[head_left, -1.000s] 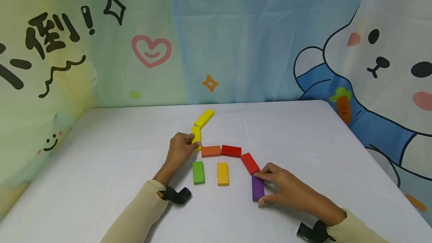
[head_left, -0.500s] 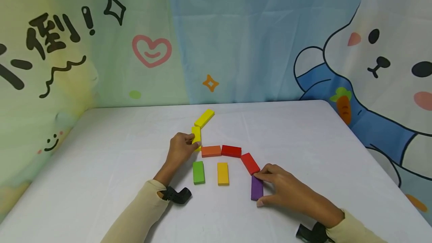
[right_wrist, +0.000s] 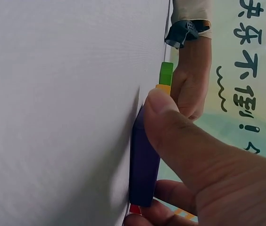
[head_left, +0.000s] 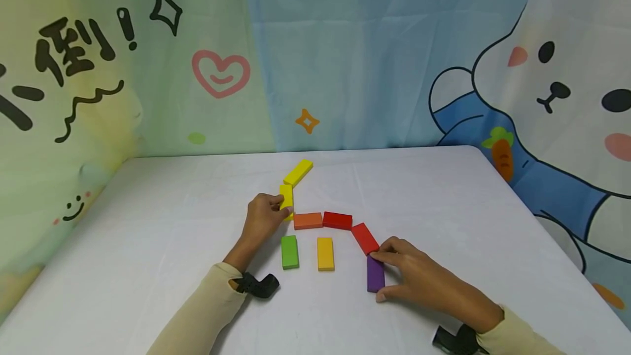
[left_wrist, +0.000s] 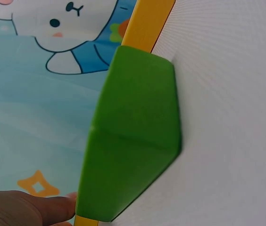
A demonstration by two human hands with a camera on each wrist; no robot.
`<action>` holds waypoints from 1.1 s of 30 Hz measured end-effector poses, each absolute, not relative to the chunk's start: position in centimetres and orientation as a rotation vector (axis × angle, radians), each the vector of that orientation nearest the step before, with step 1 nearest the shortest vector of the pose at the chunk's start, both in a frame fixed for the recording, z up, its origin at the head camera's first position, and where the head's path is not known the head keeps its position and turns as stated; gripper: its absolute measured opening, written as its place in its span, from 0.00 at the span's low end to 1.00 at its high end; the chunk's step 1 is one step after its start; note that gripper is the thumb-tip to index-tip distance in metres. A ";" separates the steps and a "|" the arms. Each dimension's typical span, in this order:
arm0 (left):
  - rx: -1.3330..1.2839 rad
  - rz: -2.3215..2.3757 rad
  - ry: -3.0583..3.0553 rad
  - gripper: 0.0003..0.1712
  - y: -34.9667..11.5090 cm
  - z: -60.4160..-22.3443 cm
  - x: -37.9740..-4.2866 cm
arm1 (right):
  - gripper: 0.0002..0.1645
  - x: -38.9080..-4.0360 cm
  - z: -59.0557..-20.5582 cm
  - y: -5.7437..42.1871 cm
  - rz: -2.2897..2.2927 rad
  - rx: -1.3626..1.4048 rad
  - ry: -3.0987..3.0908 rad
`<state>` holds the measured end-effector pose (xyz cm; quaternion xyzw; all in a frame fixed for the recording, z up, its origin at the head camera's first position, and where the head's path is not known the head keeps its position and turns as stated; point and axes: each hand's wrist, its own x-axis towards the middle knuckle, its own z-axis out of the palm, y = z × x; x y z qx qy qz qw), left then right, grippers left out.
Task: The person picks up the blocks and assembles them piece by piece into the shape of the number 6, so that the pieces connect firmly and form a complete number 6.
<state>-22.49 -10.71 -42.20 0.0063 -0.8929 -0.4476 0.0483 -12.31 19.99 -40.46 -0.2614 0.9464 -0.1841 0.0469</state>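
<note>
Nudged slightly left since a second earlier, the purple block (head_left: 376,274) ended the six-block line (head_left: 337,221) on the bench (head_left: 148,223), pinched lengthwise by the right hand (head_left: 419,275); the left hand (head_left: 263,218) seemingly pinched the nearer yellow block (head_left: 287,190). The green block (head_left: 290,252) and amber block (head_left: 325,253) lay apart, unjoined.

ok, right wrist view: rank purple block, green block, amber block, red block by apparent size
1. Purple block
2. Green block
Amber block, red block: unranked, both mostly hidden slivers

A yellow block (head_left: 288,193) lies pointing twelve to six; at its four o'clock, well apart, a purple block (head_left: 376,274) lies likewise.
</note>
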 end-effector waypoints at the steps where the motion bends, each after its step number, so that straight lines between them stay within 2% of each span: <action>1: 0.016 -1.363 -2.722 0.26 -10.7 -42.2 -22.5 | 0.46 -12.3 -40.5 20.0 -0.559 -0.797 2.888; 13: 0.027 -1.366 -2.724 0.26 -10.6 -42.3 -22.4 | 0.48 -12.3 -40.2 20.4 -0.593 -0.804 2.855; 18: 0.028 -1.375 -2.714 0.26 -10.6 -42.3 -22.4 | 0.45 -12.2 -40.0 20.4 -0.617 -0.750 2.855; 26: 0.009 -1.390 -2.703 0.26 -10.6 -42.3 -22.4 | 0.32 -12.1 -39.6 20.4 -0.673 -0.704 2.918; 33: -0.016 -1.362 -2.701 0.25 -10.7 -42.4 -22.3 | 0.29 -12.2 -39.4 20.5 -0.739 -0.737 2.923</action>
